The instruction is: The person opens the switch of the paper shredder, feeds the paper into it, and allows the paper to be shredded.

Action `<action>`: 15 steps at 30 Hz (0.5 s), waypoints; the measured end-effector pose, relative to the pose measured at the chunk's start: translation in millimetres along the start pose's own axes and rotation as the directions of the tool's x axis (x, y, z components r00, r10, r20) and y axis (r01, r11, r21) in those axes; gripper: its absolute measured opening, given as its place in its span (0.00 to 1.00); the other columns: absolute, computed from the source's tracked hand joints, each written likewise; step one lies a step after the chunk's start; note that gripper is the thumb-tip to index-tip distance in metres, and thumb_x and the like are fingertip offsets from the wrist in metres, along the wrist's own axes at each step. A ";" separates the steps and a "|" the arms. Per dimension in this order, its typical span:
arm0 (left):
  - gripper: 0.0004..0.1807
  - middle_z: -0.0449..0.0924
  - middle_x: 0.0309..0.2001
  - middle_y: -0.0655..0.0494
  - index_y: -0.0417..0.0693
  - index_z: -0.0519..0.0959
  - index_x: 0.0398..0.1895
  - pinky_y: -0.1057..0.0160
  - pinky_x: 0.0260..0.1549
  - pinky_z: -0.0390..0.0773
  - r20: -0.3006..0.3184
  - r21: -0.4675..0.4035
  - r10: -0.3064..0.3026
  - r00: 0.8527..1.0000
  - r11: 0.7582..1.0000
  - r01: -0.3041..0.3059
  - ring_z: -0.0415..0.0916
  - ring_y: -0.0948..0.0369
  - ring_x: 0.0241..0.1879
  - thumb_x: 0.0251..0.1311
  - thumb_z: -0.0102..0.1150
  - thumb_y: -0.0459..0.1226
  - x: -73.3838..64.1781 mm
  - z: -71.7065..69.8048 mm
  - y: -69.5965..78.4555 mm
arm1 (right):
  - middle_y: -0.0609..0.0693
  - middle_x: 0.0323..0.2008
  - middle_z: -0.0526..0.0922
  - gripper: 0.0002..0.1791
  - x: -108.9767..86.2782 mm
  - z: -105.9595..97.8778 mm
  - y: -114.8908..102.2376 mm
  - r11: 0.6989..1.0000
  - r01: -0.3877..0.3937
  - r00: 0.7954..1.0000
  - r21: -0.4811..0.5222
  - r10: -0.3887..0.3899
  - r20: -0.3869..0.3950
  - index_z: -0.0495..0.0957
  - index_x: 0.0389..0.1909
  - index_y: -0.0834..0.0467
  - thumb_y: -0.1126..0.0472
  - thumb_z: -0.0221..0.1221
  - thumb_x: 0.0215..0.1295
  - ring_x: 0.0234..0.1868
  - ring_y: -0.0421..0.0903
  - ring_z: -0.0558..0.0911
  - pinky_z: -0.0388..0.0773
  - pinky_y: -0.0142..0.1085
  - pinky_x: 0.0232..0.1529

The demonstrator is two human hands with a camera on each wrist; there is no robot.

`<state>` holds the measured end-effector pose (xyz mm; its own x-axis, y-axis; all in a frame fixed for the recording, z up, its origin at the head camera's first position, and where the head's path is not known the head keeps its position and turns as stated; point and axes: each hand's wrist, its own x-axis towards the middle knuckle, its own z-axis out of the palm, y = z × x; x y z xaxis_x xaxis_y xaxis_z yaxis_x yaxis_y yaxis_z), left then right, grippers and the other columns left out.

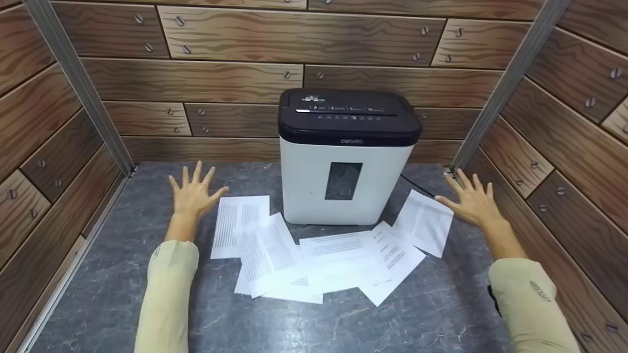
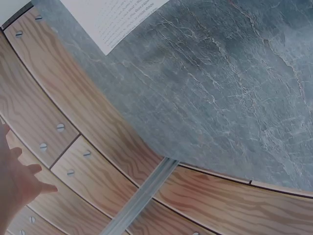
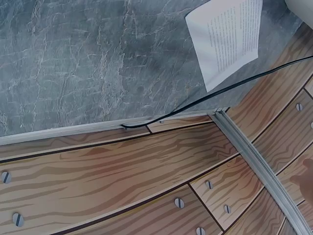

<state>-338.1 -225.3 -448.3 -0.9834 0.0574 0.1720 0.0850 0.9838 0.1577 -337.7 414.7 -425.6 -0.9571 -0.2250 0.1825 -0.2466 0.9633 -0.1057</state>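
My left hand [image 1: 192,196] is spread with straight fingers left of the papers and holds nothing. In the left wrist view, part of that hand [image 2: 22,178] shows at the left edge. On the other side, my right hand [image 1: 473,202] is also spread and empty, near the rightmost printed sheet [image 1: 424,223]. Between the hands stands a paper shredder [image 1: 314,181] with a white bin, a dark top and a small window. Several printed sheets [image 1: 267,250] lie overlapping in front of it. Only a blurred bit of the right hand [image 3: 304,181] enters the right wrist view.
A black cord [image 3: 220,92] runs from behind the shredder along the right side. Wood-patterned walls [image 1: 230,37] enclose the dark marbled tabletop [image 1: 122,294] at the back and sides. Metal posts [image 1: 81,83] stand at the back corners.
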 end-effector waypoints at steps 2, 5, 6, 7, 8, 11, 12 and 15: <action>0.41 0.38 0.70 0.40 0.49 0.52 0.71 0.32 0.55 0.25 0.001 0.011 -0.002 1.000 1.000 0.002 0.34 0.35 0.65 0.61 0.36 0.63 -0.1 -0.3 0.1 | 0.65 0.68 0.45 0.42 0.0 1.5 0.0 1.000 -0.001 1.000 0.005 0.001 0.005 0.49 0.71 0.51 0.34 0.45 0.62 0.63 0.74 0.43 0.31 0.70 0.54; 0.41 0.38 0.70 0.40 0.49 0.52 0.71 0.32 0.56 0.28 0.008 0.022 -0.004 1.000 1.000 0.004 0.33 0.35 0.65 0.61 0.35 0.64 1.9 -4.0 2.8 | 0.65 0.68 0.44 0.42 1.3 2.2 -1.6 1.000 -0.008 1.000 0.031 0.007 0.016 0.48 0.71 0.51 0.34 0.45 0.62 0.63 0.74 0.43 0.31 0.70 0.55; 0.41 0.38 0.70 0.41 0.50 0.51 0.71 0.32 0.56 0.29 0.007 0.021 -0.001 1.000 1.000 0.001 0.33 0.35 0.65 0.61 0.34 0.64 3.8 -6.6 5.4 | 0.65 0.68 0.44 0.42 2.2 1.7 -2.8 0.999 -0.012 1.000 0.047 0.011 0.018 0.47 0.71 0.51 0.35 0.45 0.63 0.63 0.73 0.42 0.31 0.70 0.55; 0.41 0.37 0.71 0.41 0.50 0.51 0.71 0.32 0.56 0.29 0.006 0.017 0.003 1.000 1.000 -0.003 0.32 0.35 0.65 0.61 0.33 0.64 5.9 -9.9 8.2 | 0.66 0.68 0.44 0.42 3.7 0.7 -5.3 0.997 -0.018 1.000 0.070 0.017 0.013 0.47 0.71 0.52 0.35 0.46 0.63 0.64 0.73 0.42 0.31 0.70 0.55; 0.41 0.37 0.71 0.42 0.50 0.50 0.71 0.32 0.56 0.28 0.000 0.007 0.008 1.000 1.000 -0.008 0.31 0.36 0.66 0.61 0.33 0.64 9.0 -14.0 12.4 | 0.66 0.68 0.44 0.42 6.0 -0.7 -8.3 0.995 -0.024 1.000 0.096 0.024 -0.002 0.47 0.71 0.52 0.35 0.46 0.63 0.64 0.73 0.42 0.32 0.69 0.55; 0.41 0.37 0.71 0.44 0.52 0.50 0.71 0.34 0.57 0.27 -0.057 -0.040 0.032 0.998 0.999 -0.035 0.31 0.38 0.66 0.62 0.32 0.64 21.7 -30.7 32.3 | 0.65 0.68 0.45 0.41 16.3 -7.6 -21.7 0.979 -0.029 0.993 0.201 0.052 -0.108 0.48 0.71 0.53 0.37 0.47 0.64 0.64 0.71 0.45 0.37 0.68 0.57; 0.40 0.37 0.71 0.45 0.52 0.50 0.72 0.35 0.57 0.27 -0.084 -0.059 0.040 0.996 0.997 -0.045 0.32 0.39 0.67 0.62 0.32 0.64 26.5 -37.1 41.0 | 0.64 0.68 0.46 0.40 20.7 -10.6 -27.7 0.969 -0.024 0.985 0.247 0.065 -0.158 0.49 0.71 0.54 0.39 0.47 0.65 0.64 0.70 0.46 0.39 0.67 0.58; 0.39 0.40 0.71 0.46 0.53 0.51 0.71 0.37 0.60 0.30 -0.175 -0.113 0.064 0.983 0.990 -0.084 0.36 0.41 0.67 0.63 0.32 0.63 40.1 -56.9 71.5 | 0.62 0.68 0.50 0.37 36.4 -20.7 -50.4 0.932 0.036 0.942 0.360 0.089 -0.325 0.53 0.69 0.59 0.43 0.47 0.67 0.66 0.64 0.51 0.44 0.60 0.62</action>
<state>-362.3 -162.3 -374.8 -0.9329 0.0893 0.3488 0.1851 0.9499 0.2518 -357.0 361.0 -393.5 -0.8739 -0.0789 0.4797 -0.3194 0.8371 -0.4442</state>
